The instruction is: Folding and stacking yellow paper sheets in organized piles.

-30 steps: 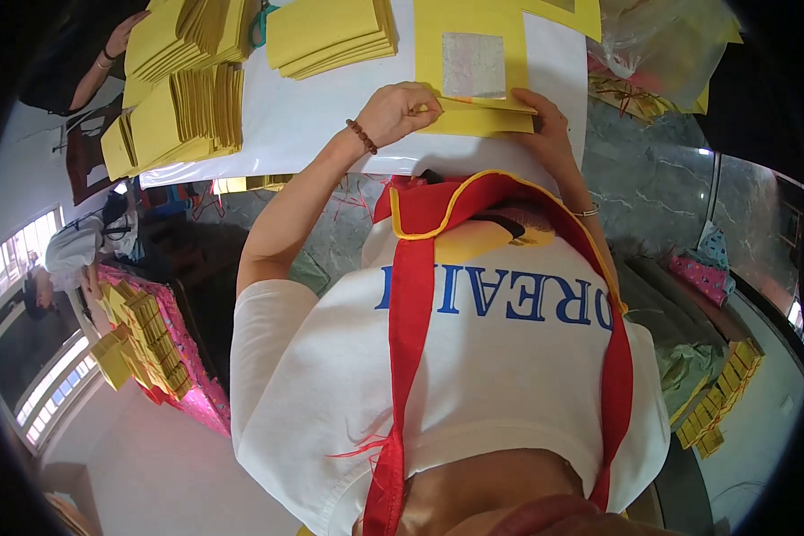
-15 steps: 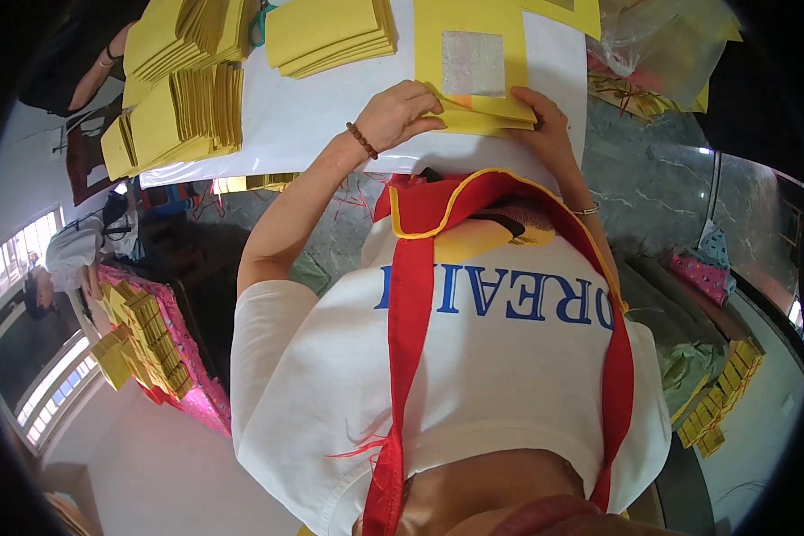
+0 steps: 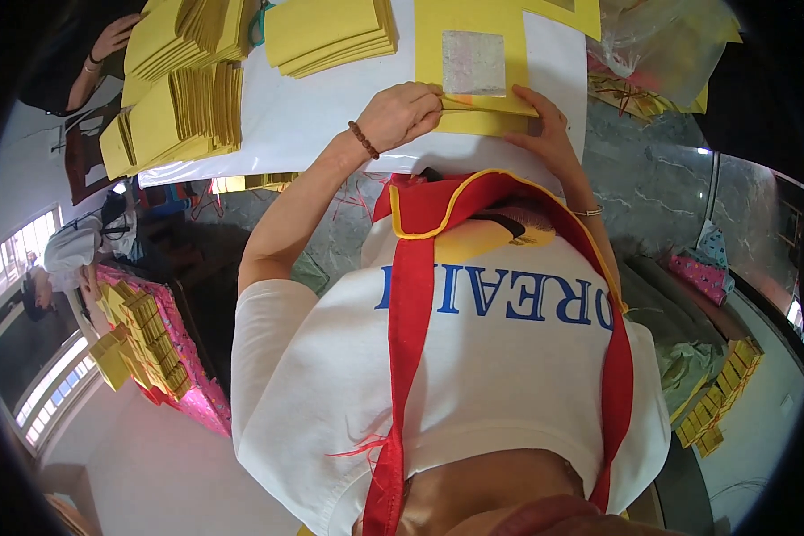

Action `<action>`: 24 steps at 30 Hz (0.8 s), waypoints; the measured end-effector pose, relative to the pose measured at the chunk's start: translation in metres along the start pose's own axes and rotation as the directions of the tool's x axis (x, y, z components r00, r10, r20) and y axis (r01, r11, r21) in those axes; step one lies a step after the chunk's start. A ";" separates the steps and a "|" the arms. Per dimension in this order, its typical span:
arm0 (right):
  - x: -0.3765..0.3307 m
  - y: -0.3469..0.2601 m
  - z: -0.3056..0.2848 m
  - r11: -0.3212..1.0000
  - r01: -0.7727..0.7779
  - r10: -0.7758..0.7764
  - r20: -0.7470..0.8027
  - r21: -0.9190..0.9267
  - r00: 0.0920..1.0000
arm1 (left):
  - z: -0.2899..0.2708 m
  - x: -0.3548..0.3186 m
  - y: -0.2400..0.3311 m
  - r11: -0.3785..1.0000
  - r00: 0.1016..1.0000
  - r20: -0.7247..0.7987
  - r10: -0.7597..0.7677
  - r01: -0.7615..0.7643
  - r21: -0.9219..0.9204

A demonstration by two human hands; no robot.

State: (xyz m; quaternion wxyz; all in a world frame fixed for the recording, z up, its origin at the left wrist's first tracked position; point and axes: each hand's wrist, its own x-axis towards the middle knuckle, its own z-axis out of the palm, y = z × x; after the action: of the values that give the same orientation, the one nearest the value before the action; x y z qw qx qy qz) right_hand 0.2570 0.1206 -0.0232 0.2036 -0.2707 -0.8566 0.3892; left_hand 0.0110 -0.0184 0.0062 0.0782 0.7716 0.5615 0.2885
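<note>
A yellow paper sheet (image 3: 426, 40) lies before me, with a silvery foil square (image 3: 473, 64) on it. Its near end is folded up into a narrow flap, and a bit of orange shows beside the fold. My left hand (image 3: 404, 116), a beaded bracelet on its wrist, is closed on the left end of that fold. At the sheet's right edge is my right hand (image 3: 549, 134), its thumb and fingers apart. The forefinger touches the right end of the fold, while the thumb lies nearer to me over the yellow paper.
Stacks of folded yellow paper (image 3: 330, 37) stand on the white-covered table (image 3: 330, 107), with more stacks (image 3: 183, 116) at its left end. A clear plastic bag (image 3: 657, 54) sits right of the table. Another person's hand (image 3: 114, 37) is at the far left.
My left fingers have curled tighter on the fold. My right thumb has moved away from the fold toward me, widening that hand. The other person's hand has come into view at far left.
</note>
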 end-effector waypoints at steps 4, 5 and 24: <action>0.002 0.009 0.010 0.999 0.008 -0.006 -0.055 0.037 0.998 | 0.002 0.002 0.000 1.000 0.999 -0.030 -0.017 0.016 -0.008; 0.003 0.010 0.012 0.984 -0.062 0.077 -0.088 0.166 0.993 | 0.001 0.002 0.000 1.000 1.000 -0.023 -0.021 0.021 0.002; 0.009 0.009 0.020 0.950 -0.127 0.180 -0.168 0.286 0.969 | 0.004 0.001 -0.002 0.964 0.973 0.207 0.105 -0.151 0.220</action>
State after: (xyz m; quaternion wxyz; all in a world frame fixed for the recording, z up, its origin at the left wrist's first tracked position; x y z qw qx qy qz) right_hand 0.2419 0.1199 -0.0409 0.2897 -0.3425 -0.7473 0.4902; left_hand 0.0120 -0.0157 0.0028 0.0222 0.8346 0.5301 0.1484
